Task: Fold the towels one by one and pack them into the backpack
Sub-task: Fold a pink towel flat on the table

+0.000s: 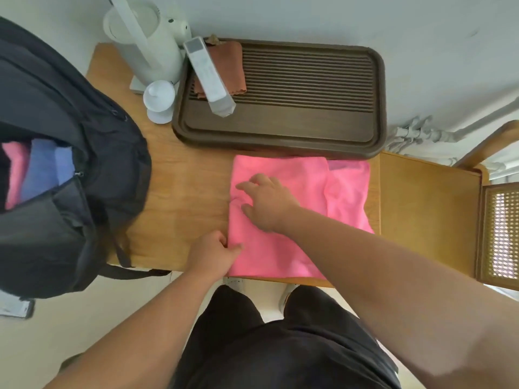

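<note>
One wooden surface (179, 192) carries everything. Black backpack (56, 108) sits on its left end, main zip open, with a packed pink towel (15, 175) and a packed blue towel (42, 169) inside. Dark slatted tray (280, 130) at the back holds a white remote (209, 75) lying on a brown cloth (230, 68). Loose pink towel (280, 256), partly folded, lies flat just in front of the tray, reaching the near edge. White kettle (151, 43) stands by the tray's back-left corner. Right hand (266, 203) rests on the loose pink towel, fingers (247, 188) wide and flat. Left hand (210, 254) pinches its left edge, fingers curled on the fabric.
</note>
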`<action>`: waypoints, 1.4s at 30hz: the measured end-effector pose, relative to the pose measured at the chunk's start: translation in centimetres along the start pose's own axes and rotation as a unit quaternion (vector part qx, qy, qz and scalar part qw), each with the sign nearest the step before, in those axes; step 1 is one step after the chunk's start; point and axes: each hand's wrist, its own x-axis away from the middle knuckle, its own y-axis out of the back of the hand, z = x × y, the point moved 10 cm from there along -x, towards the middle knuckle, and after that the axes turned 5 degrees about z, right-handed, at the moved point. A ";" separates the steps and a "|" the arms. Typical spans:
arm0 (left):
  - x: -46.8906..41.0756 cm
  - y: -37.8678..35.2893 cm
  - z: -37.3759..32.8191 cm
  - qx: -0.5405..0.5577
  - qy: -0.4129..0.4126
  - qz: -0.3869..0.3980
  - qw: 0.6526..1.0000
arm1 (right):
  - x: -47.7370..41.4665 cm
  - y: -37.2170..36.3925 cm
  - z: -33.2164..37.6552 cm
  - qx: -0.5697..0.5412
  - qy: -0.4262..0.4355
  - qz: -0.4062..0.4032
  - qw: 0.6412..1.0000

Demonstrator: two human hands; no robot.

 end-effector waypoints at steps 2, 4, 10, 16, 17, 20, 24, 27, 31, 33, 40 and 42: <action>-0.1 -0.7 0.3 -0.040 -0.013 0.015 0.999 | -1.9 -0.8 1.0 0.020 -0.011 0.033 0.999; -0.3 -1.0 0.4 -0.070 -0.028 0.027 0.997 | -3.5 -1.4 1.3 0.058 -0.041 0.065 0.995; -0.5 -0.7 0.5 -0.077 -0.083 0.080 0.990 | -5.6 -0.5 1.6 0.102 -0.107 0.011 0.989; -0.7 0.8 2.7 0.082 -0.063 0.125 0.987 | -5.5 2.0 4.2 0.006 -0.063 -0.109 0.992; -0.7 1.5 3.3 0.100 -0.057 0.124 0.986 | -5.6 2.1 4.9 -0.002 -0.055 -0.115 0.992; -0.8 3.7 5.5 0.135 -0.037 0.110 0.984 | -6.4 2.3 7.0 -0.021 -0.045 -0.121 0.991; -0.9 7.8 9.1 0.087 -0.016 0.041 0.995 | -7.6 2.0 10.7 -0.044 -0.021 -0.113 0.992; -0.8 10.1 10.7 -0.019 -0.019 -0.012 1.000 | -8.5 -0.4 13.2 -0.032 0.002 -0.031 0.999; -0.7 10.0 10.5 -0.138 -0.041 -0.023 0.989 | -7.3 -2.6 12.6 -0.043 -0.008 0.001 0.999; -0.7 9.0 8.9 -0.154 -0.070 -0.013 0.986 | -5.1 -1.7 10.1 -0.062 -0.031 -0.062 0.996; 0.7 3.7 -2.4 -0.210 -0.272 0.002 0.939 | 7.7 -0.3 -5.4 -0.073 -0.277 -0.181 0.941; 1.5 2.5 -5.3 -0.226 -0.313 -0.012 0.922 | 10.3 -1.9 -8.8 -0.110 -0.322 -0.139 0.930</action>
